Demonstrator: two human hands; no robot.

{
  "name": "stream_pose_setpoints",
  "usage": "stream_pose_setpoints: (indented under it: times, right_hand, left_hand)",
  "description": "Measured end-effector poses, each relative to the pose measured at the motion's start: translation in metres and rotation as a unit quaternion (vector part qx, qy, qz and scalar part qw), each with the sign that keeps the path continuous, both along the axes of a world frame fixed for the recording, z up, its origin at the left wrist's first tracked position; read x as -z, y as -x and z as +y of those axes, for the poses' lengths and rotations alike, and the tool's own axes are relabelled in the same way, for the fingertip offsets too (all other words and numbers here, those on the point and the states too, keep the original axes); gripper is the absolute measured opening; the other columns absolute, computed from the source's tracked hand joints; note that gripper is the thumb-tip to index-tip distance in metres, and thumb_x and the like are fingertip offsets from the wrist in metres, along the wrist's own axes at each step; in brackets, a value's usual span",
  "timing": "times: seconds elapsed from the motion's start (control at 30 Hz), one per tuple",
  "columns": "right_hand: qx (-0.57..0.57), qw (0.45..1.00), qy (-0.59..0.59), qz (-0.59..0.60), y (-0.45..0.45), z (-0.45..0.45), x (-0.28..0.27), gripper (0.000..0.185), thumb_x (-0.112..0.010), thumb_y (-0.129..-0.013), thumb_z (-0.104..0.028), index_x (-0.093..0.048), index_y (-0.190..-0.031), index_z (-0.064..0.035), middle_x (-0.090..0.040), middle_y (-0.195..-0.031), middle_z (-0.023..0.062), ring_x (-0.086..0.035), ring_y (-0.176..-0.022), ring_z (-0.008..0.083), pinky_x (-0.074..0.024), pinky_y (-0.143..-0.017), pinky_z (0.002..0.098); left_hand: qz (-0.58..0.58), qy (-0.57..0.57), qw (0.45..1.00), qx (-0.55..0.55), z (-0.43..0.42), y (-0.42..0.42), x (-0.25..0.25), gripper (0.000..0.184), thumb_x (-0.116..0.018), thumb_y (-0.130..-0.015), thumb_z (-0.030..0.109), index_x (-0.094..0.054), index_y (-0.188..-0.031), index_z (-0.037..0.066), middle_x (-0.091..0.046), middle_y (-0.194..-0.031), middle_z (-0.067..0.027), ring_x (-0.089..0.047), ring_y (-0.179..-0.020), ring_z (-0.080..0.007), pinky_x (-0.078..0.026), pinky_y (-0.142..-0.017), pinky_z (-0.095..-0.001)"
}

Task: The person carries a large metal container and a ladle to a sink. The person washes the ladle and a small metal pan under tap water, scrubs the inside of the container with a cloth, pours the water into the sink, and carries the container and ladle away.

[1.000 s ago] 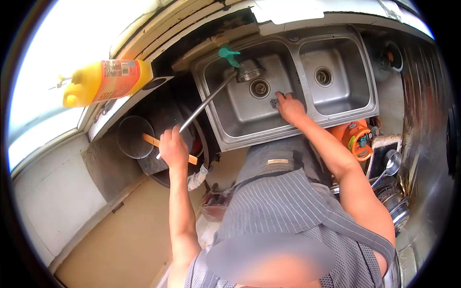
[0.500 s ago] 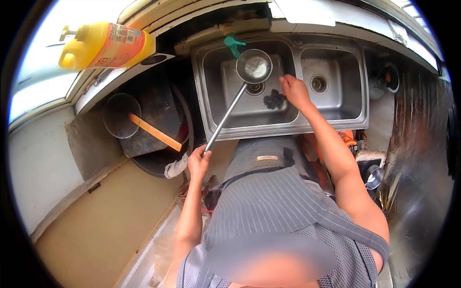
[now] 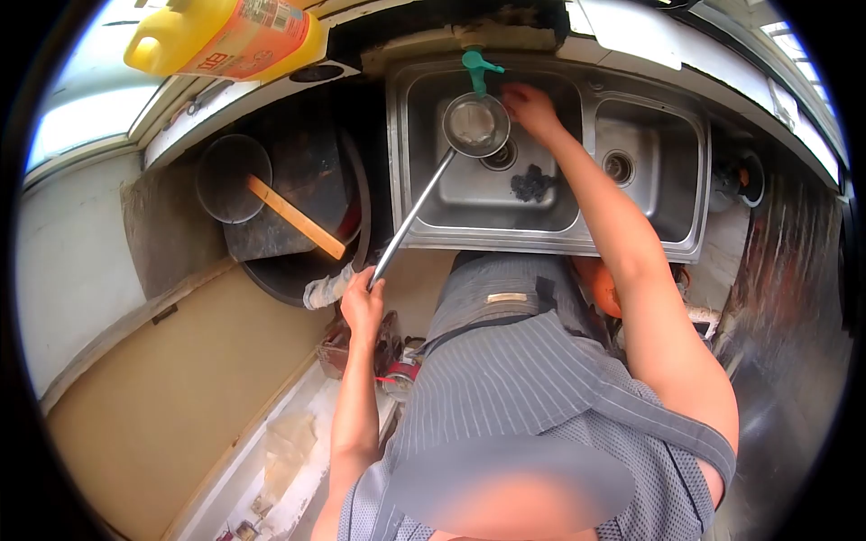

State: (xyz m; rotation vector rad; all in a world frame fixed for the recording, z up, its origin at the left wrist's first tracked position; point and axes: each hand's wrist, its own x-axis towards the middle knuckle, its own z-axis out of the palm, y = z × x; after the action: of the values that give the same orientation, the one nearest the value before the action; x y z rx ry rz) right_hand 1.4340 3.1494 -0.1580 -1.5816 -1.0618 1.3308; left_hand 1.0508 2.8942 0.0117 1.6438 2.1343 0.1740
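Note:
My left hand [image 3: 363, 305] is closed round the end of a long metal handle. That handle belongs to a ladle [image 3: 476, 124], whose round bowl hangs over the left basin, below the green tap [image 3: 479, 68]. My right hand [image 3: 530, 110] is beside the right rim of the bowl, near the tap; its fingertips are partly hidden, so whether they touch the bowl is unclear. A dark scrubbing pad [image 3: 533, 184] lies on the floor of the left basin, to the right of and below the drain.
The double steel sink [image 3: 505, 242] spans the middle. A yellow jug [image 3: 230, 41] stands at the upper left. Below it are a metal pot [image 3: 233, 178] and a wooden handle [image 3: 296, 217]. Something orange [image 3: 603, 287] sits under the sink's front edge.
The dark pad was under my right hand, then left in the basin. My right hand has moved up toward the tap. The ladle bowl has turned to face up below the tap.

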Motion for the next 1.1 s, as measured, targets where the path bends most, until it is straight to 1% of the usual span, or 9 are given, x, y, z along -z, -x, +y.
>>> stream_pose_setpoints:
  times: [0.07,0.13,0.37,0.47,0.53,0.73,0.8,0.93,1.1]
  right_hand:
    - [0.002,0.99,0.065,0.127,0.022,0.015,-0.014,0.029,-0.058,-0.099,-0.018,-0.063,-0.123,-0.0039,-0.068,-0.095,0.0069,-0.061,-0.07,0.0123,-0.0491,-0.058,0.0274]
    - [0.046,0.934,0.161,0.316,0.037,0.029,-0.024,0.024,-0.053,-0.102,-0.025,-0.065,-0.104,-0.0037,-0.068,-0.085,0.0079,-0.063,-0.068,0.0144,-0.0491,-0.058,0.0279]
    - [0.002,0.907,0.223,0.356,0.049,0.045,0.008,0.022,-0.051,-0.102,-0.023,-0.056,-0.089,-0.006,-0.051,-0.068,0.0018,-0.046,-0.051,0.0101,-0.0338,-0.042,0.0247]
    - [-0.053,0.959,0.189,0.203,0.045,0.038,0.007,0.017,-0.054,-0.101,-0.022,-0.06,-0.105,-0.0069,-0.056,-0.076,0.003,-0.054,-0.061,0.0097,-0.0407,-0.047,0.0252]
    - [-0.03,0.978,0.1,0.182,0.049,0.028,0.004,0.023,-0.061,-0.098,-0.021,-0.065,-0.118,-0.0099,-0.067,-0.086,0.0072,-0.066,-0.078,0.0148,-0.0535,-0.065,0.0285]
    - [-0.191,0.981,-0.034,-0.016,0.02,0.014,-0.015,0.027,-0.063,-0.092,-0.012,-0.071,-0.118,-0.0063,-0.073,-0.112,0.0114,-0.068,-0.104,0.0223,-0.0515,-0.094,0.0339]
    - [-0.184,0.971,-0.052,-0.146,0.008,0.014,-0.014,0.03,-0.063,-0.091,-0.017,-0.07,-0.119,-0.0073,-0.073,-0.111,0.0139,-0.069,-0.106,0.0266,-0.0519,-0.093,0.0352]
    - [-0.109,0.971,-0.112,-0.178,-0.013,0.0,-0.011,0.032,-0.062,-0.091,-0.021,-0.07,-0.12,-0.0097,-0.071,-0.114,0.0156,-0.068,-0.109,0.0307,-0.0512,-0.094,0.0359]
    - [-0.068,0.926,-0.19,-0.32,-0.026,-0.014,-0.013,0.029,-0.06,-0.09,-0.017,-0.071,-0.116,-0.0104,-0.071,-0.111,0.0154,-0.067,-0.104,0.0351,-0.0525,-0.091,0.0413]
  left_hand:
    - [0.012,0.006,1.0,-0.009,-0.004,-0.003,-0.005,0.031,-0.074,-0.081,0.013,-0.071,-0.112,0.006,-0.07,-0.097,-0.0116,-0.067,-0.082,-0.0278,-0.051,-0.077,-0.0373]
    - [0.023,0.011,1.0,-0.016,-0.008,-0.004,-0.007,0.031,-0.074,-0.081,0.013,-0.071,-0.111,0.006,-0.07,-0.099,-0.0117,-0.067,-0.084,-0.0281,-0.052,-0.078,-0.037]
    - [0.04,0.053,0.998,-0.013,-0.01,-0.001,-0.004,0.032,-0.073,-0.083,0.018,-0.071,-0.112,0.007,-0.071,-0.1,-0.0131,-0.069,-0.087,-0.0305,-0.052,-0.079,-0.039]
    - [0.023,0.074,0.997,-0.02,-0.006,-0.006,-0.005,0.031,-0.073,-0.083,0.018,-0.071,-0.112,0.008,-0.071,-0.099,-0.0138,-0.069,-0.088,-0.031,-0.052,-0.079,-0.0392]
    - [0.01,0.087,0.996,-0.027,-0.005,-0.008,-0.006,0.031,-0.073,-0.083,0.018,-0.072,-0.112,0.008,-0.071,-0.098,-0.0141,-0.069,-0.088,-0.0312,-0.052,-0.079,-0.039]
    - [0.008,0.086,0.996,-0.022,-0.007,-0.009,-0.016,0.03,-0.074,-0.083,0.018,-0.072,-0.111,0.009,-0.07,-0.097,-0.0138,-0.068,-0.088,-0.0318,-0.052,-0.079,-0.0398]
    - [0.062,0.012,0.998,0.024,-0.01,-0.011,-0.028,0.029,-0.073,-0.08,0.01,-0.07,-0.108,0.009,-0.067,-0.094,-0.0114,-0.065,-0.088,-0.032,-0.052,-0.076,-0.0416]
    - [0.158,-0.138,0.974,0.085,-0.02,0.0,-0.046,0.03,-0.069,-0.074,0.001,-0.068,-0.102,0.01,-0.061,-0.088,-0.0071,-0.06,-0.084,-0.0293,-0.05,-0.071,-0.0414]
    - [0.207,-0.181,0.958,0.08,-0.042,0.022,-0.059,0.03,-0.068,-0.074,-0.001,-0.067,-0.101,0.01,-0.062,-0.09,-0.0069,-0.06,-0.084,-0.0288,-0.05,-0.071,-0.0408]
